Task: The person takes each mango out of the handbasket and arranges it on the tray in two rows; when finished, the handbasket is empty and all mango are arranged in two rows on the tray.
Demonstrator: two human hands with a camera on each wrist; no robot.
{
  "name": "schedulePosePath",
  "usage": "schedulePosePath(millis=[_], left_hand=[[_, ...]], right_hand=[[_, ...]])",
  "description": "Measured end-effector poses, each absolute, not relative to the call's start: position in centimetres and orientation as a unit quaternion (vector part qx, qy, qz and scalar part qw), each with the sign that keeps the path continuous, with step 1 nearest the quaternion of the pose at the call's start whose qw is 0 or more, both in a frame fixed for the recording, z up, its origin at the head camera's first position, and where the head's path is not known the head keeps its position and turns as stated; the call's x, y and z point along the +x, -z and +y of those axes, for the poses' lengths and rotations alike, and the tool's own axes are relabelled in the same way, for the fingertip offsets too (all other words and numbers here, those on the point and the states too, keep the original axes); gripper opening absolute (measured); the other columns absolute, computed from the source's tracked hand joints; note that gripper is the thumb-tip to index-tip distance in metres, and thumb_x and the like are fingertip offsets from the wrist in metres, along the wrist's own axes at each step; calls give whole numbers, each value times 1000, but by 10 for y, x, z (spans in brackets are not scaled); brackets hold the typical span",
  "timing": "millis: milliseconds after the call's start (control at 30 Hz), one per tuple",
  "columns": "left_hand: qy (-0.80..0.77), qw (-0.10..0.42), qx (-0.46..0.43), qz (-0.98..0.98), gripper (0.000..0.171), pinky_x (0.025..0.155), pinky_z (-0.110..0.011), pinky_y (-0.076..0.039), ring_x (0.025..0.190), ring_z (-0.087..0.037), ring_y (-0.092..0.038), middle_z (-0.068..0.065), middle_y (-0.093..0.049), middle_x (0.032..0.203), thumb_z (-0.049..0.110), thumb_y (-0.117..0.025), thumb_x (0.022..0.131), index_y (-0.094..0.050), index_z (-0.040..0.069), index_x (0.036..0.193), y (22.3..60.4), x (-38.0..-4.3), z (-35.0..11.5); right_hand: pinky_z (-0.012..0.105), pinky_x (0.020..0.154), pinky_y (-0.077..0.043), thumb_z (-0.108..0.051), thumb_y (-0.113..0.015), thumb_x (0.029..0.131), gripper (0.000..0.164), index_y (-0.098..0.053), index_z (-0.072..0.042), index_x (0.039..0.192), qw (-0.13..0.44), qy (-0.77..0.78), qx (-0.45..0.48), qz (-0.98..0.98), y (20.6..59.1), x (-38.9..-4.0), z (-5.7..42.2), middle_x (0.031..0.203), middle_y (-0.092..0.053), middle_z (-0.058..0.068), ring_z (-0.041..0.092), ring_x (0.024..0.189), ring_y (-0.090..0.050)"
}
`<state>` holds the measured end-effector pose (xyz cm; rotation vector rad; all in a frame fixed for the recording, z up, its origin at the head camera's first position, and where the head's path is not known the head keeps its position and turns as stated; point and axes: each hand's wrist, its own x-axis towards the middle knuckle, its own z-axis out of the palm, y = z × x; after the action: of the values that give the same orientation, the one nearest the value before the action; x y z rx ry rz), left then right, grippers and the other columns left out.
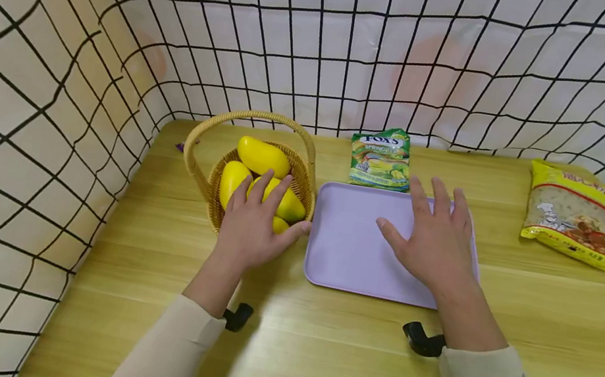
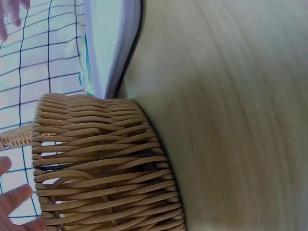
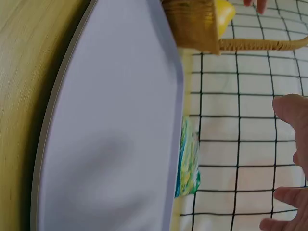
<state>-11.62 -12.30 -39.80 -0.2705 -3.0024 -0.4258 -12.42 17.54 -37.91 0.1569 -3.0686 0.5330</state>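
In the head view a wicker basket point(image 1: 210, 194) with a tall arched handle holds several yellow mangoes point(image 1: 263, 156). Over the basket's near side my left hand point(image 1: 256, 224) is spread, its fingers in front of the fruit; whether it touches any mango cannot be told. The basket's woven wall point(image 2: 106, 163) fills the lower part of the left wrist view, with fingertips near its rim. A lilac tray point(image 1: 356, 241) lies right of the basket. My right hand point(image 1: 437, 244) hovers above the tray's right half, fingers apart and holding nothing, and its shadow falls on the tray in the right wrist view.
Behind the tray lies a green FOX'S candy bag point(image 1: 381, 160). A yellow-and-clear food packet point(image 1: 571, 217) rests at the table's back right. A small purple item point(image 1: 181, 146) sits left of the basket. White sheeting with black grid netting point(image 1: 351, 43) borders the wooden table point(image 1: 321, 365).
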Motion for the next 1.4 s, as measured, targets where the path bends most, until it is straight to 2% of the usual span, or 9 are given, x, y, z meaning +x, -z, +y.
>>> schedulePosePath(millis=[133, 267, 433, 567, 867, 1000, 1100, 1300, 1400], left_hand=[[186, 111, -109, -970, 76, 115, -56, -37, 141, -42, -41, -13, -43, 158, 68, -49, 95, -42, 23, 156, 403, -115, -126], [231, 181, -129, -947, 61, 105, -54, -45, 129, -40, -51, -14, -56, 144, 53, -57, 97, -56, 15, 144, 410, -112, -129], [273, 265, -149, -913, 47, 99, -50, -47, 115, -39, -57, -16, -65, 128, 38, -66, 94, -67, 5, 127, 418, -109, -136], [295, 309, -141, -893, 44, 93, -49, -46, 110, -39, -57, -17, -67, 121, 34, -70, 92, -68, 3, 123, 422, -107, -142], [373, 356, -52, -855, 35, 90, -49, -39, 104, -42, -50, -21, -64, 109, 28, -70, 93, -70, 1, 116, 434, -100, -158], [413, 388, -4, -824, 30, 90, -45, -31, 104, -41, -43, -25, -56, 105, 23, -69, 93, -69, 0, 113, 439, -99, -164], [464, 388, 39, -796, 27, 94, -42, -29, 109, -34, -39, -27, -48, 106, 19, -67, 95, -68, -2, 113, 443, -100, -164], [586, 363, 128, -713, 21, 91, -37, -36, 110, -26, -41, -2, -38, 114, 12, -63, 99, -65, -3, 113, 452, -104, -160], [616, 345, 164, -689, 20, 87, -32, -37, 113, -24, -42, 2, -36, 119, 13, -61, 100, -63, -2, 113, 457, -107, -157]], right_hand=[[66, 119, -24, -43, -62, 97, 81, -24, -15, 163, 43, -214, 86, -972, 374, -121, 165, 165, -23, 23, 50, 150, -20], [64, 112, -37, -33, -66, 96, 70, -38, -10, 156, 79, -247, 114, -959, 371, -117, 155, 157, -39, 22, 47, 142, -37], [62, 106, -45, -28, -69, 94, 63, -47, -7, 149, 116, -267, 149, -945, 369, -114, 147, 148, -50, 21, 43, 135, -48], [61, 106, -45, -27, -70, 93, 61, -50, -8, 148, 136, -279, 160, -937, 369, -112, 143, 146, -53, 20, 41, 134, -51], [57, 106, -46, -24, -71, 93, 57, -51, -10, 145, 147, -324, 172, -919, 382, -103, 134, 142, -57, 15, 35, 132, -53], [54, 108, -45, -23, -72, 92, 56, -53, -9, 144, 162, -351, 180, -905, 388, -102, 130, 142, -58, 13, 31, 133, -53], [54, 107, -45, -22, -72, 92, 55, -55, -9, 142, 166, -362, 183, -899, 390, -100, 129, 141, -59, 13, 30, 132, -54], [52, 106, -47, -24, -71, 93, 52, -57, -10, 141, 143, -375, 189, -896, 396, -96, 124, 140, -60, 10, 28, 130, -55], [52, 108, -47, -25, -70, 95, 51, -57, -11, 142, 120, -387, 190, -894, 400, -95, 121, 142, -59, 9, 27, 130, -55]])
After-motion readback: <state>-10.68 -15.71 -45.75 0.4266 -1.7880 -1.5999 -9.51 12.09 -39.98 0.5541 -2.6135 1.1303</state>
